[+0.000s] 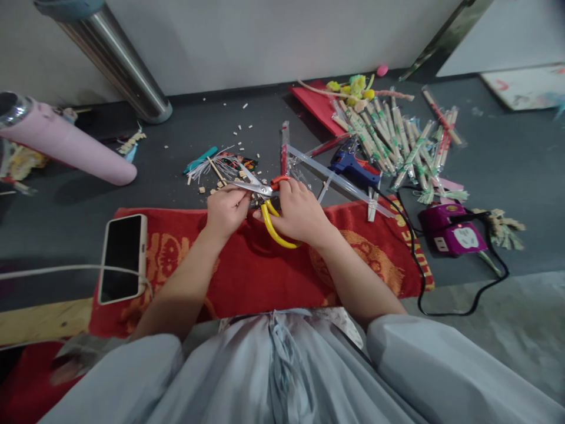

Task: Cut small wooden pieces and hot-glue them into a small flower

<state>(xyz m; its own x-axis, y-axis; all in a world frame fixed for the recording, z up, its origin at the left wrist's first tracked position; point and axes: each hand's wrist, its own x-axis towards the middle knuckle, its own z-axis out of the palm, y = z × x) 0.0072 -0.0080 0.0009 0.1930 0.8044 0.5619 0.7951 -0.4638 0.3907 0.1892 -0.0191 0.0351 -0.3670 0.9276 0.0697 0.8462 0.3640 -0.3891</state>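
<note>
1. Right hand (300,215), centre of frame: fingers closed through and around the yellow handles of the scissors (270,219), clamped on them.
2. Scissors sit just above centre, at the upper edge of the red mat (256,271). Their blades point left and stand slightly apart.
3. Left hand (226,211), just left of centre: fingers bunched together, tips right at the blades. Whatever they pinch is too small to make out.
4. Small wooden bits (241,126) are scattered over the dark floor above the hands.
5. Blue glue gun (353,166) lies right of the hands, near them. A pile of wrapped sticks (397,144) fans out in the upper right.
6. Purple power strip (450,231) at mid right, with a black cable (419,277) looping down from it.
7. Phone (122,257) lies face up on the left edge of the mat, with a white cord across it.
8. Pink bottle (66,144) lies on its side in the upper left, with a metal post (119,65) behind it.
</note>
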